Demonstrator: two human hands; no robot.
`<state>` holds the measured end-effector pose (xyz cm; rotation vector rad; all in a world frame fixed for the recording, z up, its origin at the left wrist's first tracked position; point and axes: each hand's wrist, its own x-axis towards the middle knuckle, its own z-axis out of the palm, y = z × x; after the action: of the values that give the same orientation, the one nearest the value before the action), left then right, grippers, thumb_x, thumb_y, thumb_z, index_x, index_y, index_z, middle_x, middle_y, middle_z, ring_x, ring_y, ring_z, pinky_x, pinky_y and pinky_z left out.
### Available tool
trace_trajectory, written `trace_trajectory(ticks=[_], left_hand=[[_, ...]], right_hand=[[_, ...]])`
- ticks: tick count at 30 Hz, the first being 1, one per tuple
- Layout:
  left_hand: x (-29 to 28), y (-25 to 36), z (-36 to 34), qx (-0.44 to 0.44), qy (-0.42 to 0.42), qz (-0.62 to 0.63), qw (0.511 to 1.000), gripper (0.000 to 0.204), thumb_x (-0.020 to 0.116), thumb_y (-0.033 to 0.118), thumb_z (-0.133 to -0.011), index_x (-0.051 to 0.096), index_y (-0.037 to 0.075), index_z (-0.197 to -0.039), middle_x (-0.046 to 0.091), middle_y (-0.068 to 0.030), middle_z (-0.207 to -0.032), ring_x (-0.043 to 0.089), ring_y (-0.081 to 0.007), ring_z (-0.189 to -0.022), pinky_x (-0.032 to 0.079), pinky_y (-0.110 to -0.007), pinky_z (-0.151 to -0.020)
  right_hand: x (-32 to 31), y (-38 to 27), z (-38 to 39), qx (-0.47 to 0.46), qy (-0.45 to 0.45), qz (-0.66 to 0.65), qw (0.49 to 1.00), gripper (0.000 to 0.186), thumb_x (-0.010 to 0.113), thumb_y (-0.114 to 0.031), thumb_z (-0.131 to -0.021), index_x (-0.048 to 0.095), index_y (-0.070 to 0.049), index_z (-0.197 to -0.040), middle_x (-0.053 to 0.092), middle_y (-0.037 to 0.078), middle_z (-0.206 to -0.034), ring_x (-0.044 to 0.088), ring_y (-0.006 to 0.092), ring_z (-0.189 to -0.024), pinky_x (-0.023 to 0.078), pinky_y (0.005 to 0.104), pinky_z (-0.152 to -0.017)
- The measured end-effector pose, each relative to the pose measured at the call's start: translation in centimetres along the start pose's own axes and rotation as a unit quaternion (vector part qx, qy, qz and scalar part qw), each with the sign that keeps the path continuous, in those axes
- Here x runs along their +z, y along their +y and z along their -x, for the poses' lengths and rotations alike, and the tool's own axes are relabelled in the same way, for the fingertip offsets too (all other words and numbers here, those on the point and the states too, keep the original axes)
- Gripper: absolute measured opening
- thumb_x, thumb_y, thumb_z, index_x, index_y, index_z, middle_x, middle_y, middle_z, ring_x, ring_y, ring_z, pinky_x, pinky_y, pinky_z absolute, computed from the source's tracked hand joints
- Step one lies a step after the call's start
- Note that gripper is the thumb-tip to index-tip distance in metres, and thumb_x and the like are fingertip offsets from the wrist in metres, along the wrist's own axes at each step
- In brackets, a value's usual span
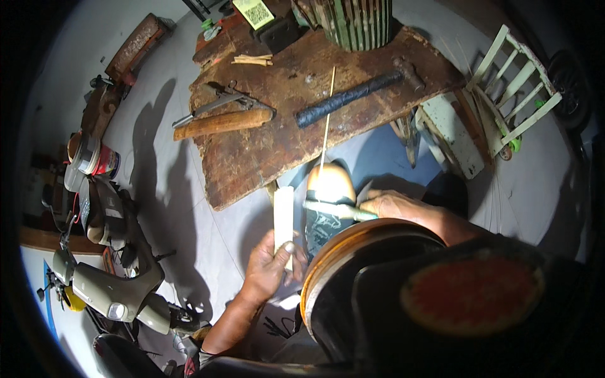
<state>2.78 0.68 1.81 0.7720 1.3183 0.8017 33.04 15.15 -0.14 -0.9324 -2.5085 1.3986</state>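
My left hand (271,264) is wrapped round a pale flat strip (283,220), held upright and bleached by bright light, so its material is hard to tell. Over my knee (331,183), my right hand (391,205) is closed on the green handle of a knife-like tool (331,208); its pale blade points left across the leg. A thin light stick (328,116) runs from the knee up over the table edge; glare hides its lower end. On the wooden table (252,164) lie a hammer (353,97) with a black-wrapped handle and a wooden-handled blade (224,123).
A green slatted container (353,25), a black box (277,34) and several short sticks (253,60) are on the table. A pale chair (517,88) stands right, a scooter (120,290) left. A dark rounded object with an orange rim (309,290) blocks the lower right.
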Motion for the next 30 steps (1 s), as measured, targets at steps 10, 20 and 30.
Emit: trace_trajectory(ticks=[10,20,30], left_hand=[[3.0,3.1,-11.7,0.148,-0.014,-0.008,0.989,0.024,0.045,0.011,-0.114,0.050,0.000,-0.135,0.072,-0.0159,-0.111,0.075,-0.0201,-0.075,0.051,-0.025,-0.047],[4.4,2.6,-9.6,0.060,-0.034,0.033,0.997,0.014,0.052,0.013,-0.112,0.059,0.003,-0.119,0.063,-0.0056,-0.082,0.050,-0.0122,-0.048,0.039,-0.026,-0.040],[3.7,1.0,-4.1,-0.011,-0.013,0.056,0.998,0.013,0.052,0.012,-0.113,0.059,0.003,-0.119,0.065,-0.0055,-0.082,0.052,-0.0101,-0.050,0.043,-0.024,-0.042]], right_hand=[[-4.3,-1.2,5.9,0.117,-0.021,0.010,0.993,0.047,0.067,-0.044,-0.101,0.066,0.003,-0.095,0.064,0.023,-0.092,0.065,0.0404,-0.091,0.050,0.0504,-0.084],[-5.8,3.0,4.0,0.092,0.100,0.048,0.990,0.047,0.068,-0.045,-0.102,0.064,0.001,-0.092,0.065,0.024,-0.087,0.067,0.0427,-0.086,0.050,0.0519,-0.078],[-4.3,1.8,1.5,0.066,0.072,0.065,0.993,0.048,0.071,-0.042,-0.099,0.065,0.005,-0.090,0.066,0.028,-0.085,0.067,0.0456,-0.085,0.050,0.0534,-0.077]])
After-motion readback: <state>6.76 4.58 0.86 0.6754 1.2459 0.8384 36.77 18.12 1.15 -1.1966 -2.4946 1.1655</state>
